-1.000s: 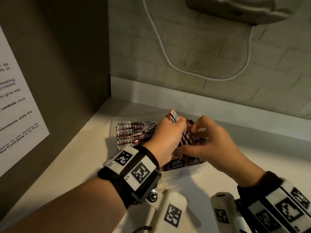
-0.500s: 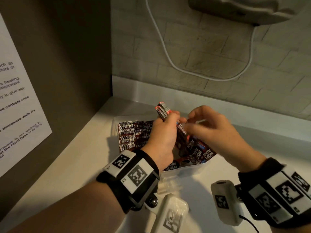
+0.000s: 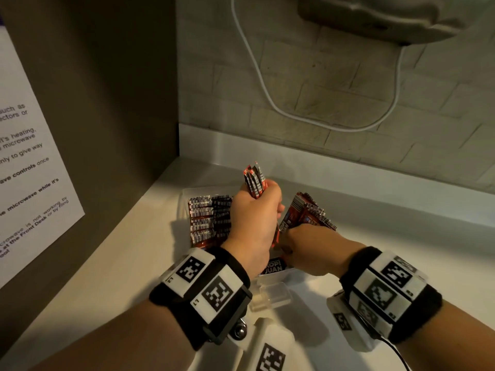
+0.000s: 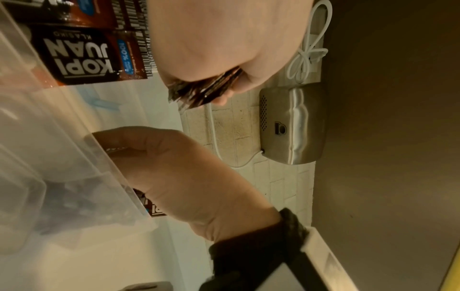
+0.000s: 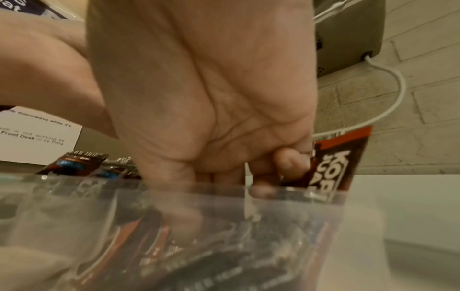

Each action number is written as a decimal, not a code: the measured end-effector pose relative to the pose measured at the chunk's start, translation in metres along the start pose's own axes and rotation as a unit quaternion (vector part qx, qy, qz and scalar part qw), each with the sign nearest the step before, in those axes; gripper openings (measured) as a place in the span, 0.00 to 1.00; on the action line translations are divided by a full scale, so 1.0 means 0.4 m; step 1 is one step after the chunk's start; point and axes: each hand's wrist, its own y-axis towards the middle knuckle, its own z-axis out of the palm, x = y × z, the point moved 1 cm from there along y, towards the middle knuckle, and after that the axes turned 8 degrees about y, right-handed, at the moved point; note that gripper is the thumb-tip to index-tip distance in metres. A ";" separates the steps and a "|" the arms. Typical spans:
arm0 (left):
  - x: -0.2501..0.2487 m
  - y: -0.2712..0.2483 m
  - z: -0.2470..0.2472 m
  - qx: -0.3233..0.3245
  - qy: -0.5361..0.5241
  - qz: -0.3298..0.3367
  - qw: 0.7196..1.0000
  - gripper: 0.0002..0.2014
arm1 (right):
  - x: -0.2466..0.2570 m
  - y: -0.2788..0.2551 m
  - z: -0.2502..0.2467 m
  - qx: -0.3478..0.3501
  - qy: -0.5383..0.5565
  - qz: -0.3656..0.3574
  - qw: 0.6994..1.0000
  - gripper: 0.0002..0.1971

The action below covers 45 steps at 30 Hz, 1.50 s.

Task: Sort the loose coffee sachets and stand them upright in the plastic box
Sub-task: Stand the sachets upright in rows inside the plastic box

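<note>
White counter (image 3: 112, 277) under a brick wall held the box (image 3: 273, 293). Sachets (image 3: 210, 218) stood in rows at the box's far left side. The left hand (image 3: 251, 223) curled tight round a bunch (image 3: 255, 180) above the box, likely to keep them even. The right hand (image 3: 310, 250) dug inside the box, fingers (image 5: 288, 159) curled on more sachets. Only the right wrist view showed those fingers; the head view hid them.

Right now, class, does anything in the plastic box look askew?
Yes. Sachets at the box's right end lean fanned out, unlike the upright rows on the left. The right hand is among them.
</note>
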 end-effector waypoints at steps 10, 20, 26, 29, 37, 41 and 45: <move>-0.002 -0.003 -0.003 0.006 -0.007 -0.005 1.000 0.09 | 0.010 -0.011 -0.014 -0.009 -0.017 -0.032 0.999 0.12; 0.005 -0.009 -0.003 0.017 -0.003 -0.022 1.000 0.10 | -0.005 0.014 0.005 -0.024 -0.038 -0.003 0.999 0.11; -0.016 0.001 -0.022 0.015 -0.008 -0.012 1.000 0.08 | -0.019 0.025 0.016 0.002 -0.009 0.006 1.000 0.10; -0.028 0.006 -0.027 0.015 -0.008 -0.006 1.000 0.07 | -0.017 0.024 0.013 0.018 -0.011 0.001 1.000 0.11; -0.004 -0.014 -0.015 0.046 0.060 -0.031 0.997 0.05 | -0.010 -0.027 -0.048 -0.004 -0.017 -0.011 1.000 0.10; -0.006 -0.018 -0.016 0.048 0.090 -0.036 0.994 0.06 | -0.034 -0.066 -0.091 -0.058 -0.013 0.021 0.998 0.11; -0.013 -0.013 -0.021 0.050 0.126 -0.043 0.990 0.11 | -0.073 -0.112 -0.139 -0.127 0.039 0.010 0.991 0.12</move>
